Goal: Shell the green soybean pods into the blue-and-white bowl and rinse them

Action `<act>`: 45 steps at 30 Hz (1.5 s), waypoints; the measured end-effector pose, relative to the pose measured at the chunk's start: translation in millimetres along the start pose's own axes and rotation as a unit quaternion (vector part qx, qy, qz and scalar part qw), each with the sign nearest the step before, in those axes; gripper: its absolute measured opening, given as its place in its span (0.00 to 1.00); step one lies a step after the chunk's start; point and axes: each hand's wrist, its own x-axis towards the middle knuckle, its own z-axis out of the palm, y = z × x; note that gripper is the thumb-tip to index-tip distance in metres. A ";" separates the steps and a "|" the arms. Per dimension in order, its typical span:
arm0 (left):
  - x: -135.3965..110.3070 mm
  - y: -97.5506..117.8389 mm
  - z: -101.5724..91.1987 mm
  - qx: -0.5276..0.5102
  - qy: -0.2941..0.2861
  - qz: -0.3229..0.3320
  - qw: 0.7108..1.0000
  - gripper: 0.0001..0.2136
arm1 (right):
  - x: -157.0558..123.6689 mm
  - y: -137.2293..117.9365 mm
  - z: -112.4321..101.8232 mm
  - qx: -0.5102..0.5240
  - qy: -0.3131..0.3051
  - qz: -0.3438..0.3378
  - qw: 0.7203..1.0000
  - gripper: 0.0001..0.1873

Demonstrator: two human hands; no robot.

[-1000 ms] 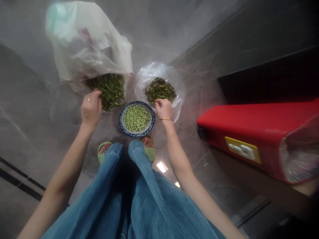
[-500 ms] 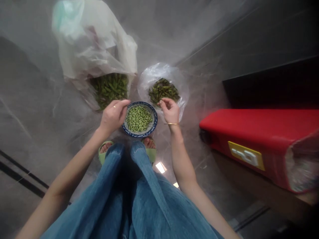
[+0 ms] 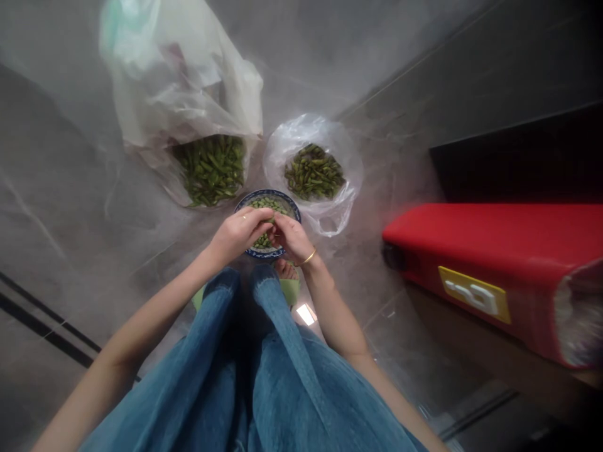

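Note:
My left hand (image 3: pixel 241 232) and my right hand (image 3: pixel 289 235) meet over a blue-and-white bowl (image 3: pixel 243 201) of shelled green beans (image 3: pixel 267 203). Both sets of fingers are closed, thumbs and fingertips pinched around a small green bean pod (image 3: pixel 270 220), mostly hidden by them. Beyond the bowl to the left, a large white plastic bag (image 3: pixel 188 81) lies open with whole green pods (image 3: pixel 214 169) at its mouth. To the right of it, a clear plastic bag (image 3: pixel 346 138) holds darker, spent-looking pods (image 3: pixel 315 172).
A red case (image 3: pixel 499 235) with a yellow label (image 3: pixel 473 294) stands at my right. Grey tiled floor (image 3: pixel 94 220) lies around the bowl and bags. My knees in blue jeans (image 3: pixel 188 370) and a green sandal (image 3: pixel 291 290) are just below the bowl.
My right hand has left the edge of the clear bag and come left over the bowl. My left hand has moved right and slightly down, and both now meet at a pod.

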 end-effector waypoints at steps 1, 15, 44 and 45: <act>-1.2 -0.6 0.2 0.013 -0.007 0.005 1.000 0.10 | 0.1 2.0 1.5 0.001 -0.006 -0.005 1.000 0.28; -9.9 4.4 7.9 0.012 -0.002 0.014 1.000 0.12 | -4.9 16.9 22.4 0.076 -0.018 -0.028 0.997 0.31; -37.2 10.2 56.8 -0.381 0.011 -0.323 0.866 0.14 | -10.6 77.0 19.9 -0.186 0.239 -0.147 0.942 0.30; -38.4 10.3 57.9 -0.388 0.023 -0.331 0.860 0.14 | -10.9 78.6 19.1 -0.198 0.238 -0.153 0.938 0.29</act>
